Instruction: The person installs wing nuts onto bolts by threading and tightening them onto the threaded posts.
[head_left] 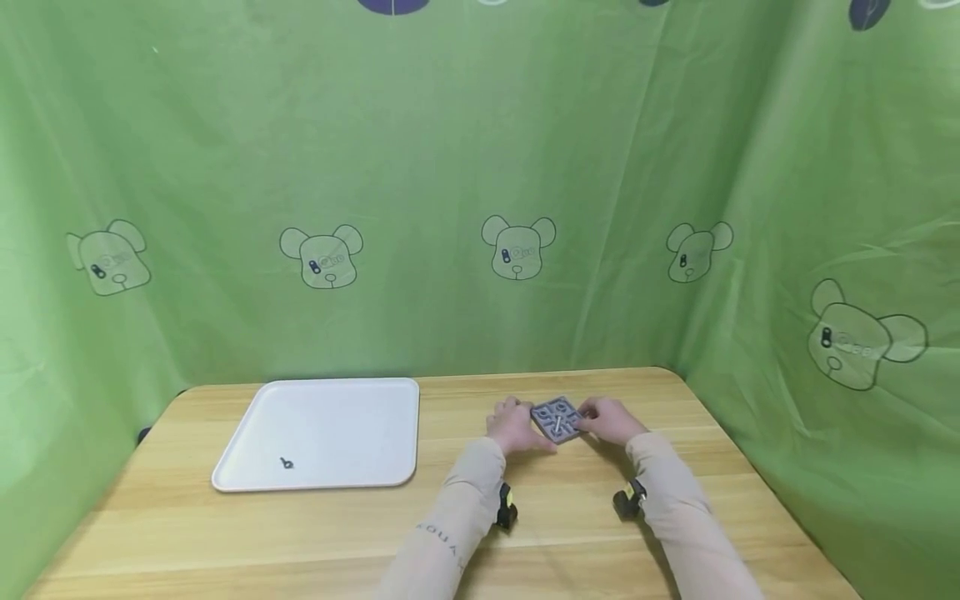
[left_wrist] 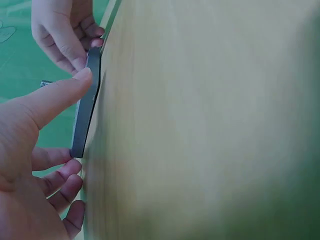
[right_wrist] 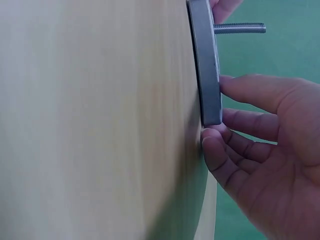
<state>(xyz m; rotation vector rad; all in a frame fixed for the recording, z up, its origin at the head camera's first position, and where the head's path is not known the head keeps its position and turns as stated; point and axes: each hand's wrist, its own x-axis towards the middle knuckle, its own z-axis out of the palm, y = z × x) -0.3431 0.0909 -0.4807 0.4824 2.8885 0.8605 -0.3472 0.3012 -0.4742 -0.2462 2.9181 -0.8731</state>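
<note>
A square grey plate (head_left: 567,410) with ring-shaped recesses lies on the wooden table, turned cornerwise. Out of its face stands a threaded bolt (right_wrist: 240,28), which also shows in the head view near the plate's middle. My left hand (head_left: 516,427) grips the plate from the left, thumb on the near edge and index finger at a far corner; its other fingers curl loosely beside it. At the right corner my right hand (head_left: 611,421) pinches the plate between thumb and fingers. In the right wrist view the plate's edge appears tilted slightly off the tabletop.
On the left of the table (head_left: 337,533) sits a white tray (head_left: 345,417). A small dark metal piece (head_left: 287,463), with a ring-like end, lies near the tray's front. Green curtain (head_left: 420,317) hangs behind and at both sides.
</note>
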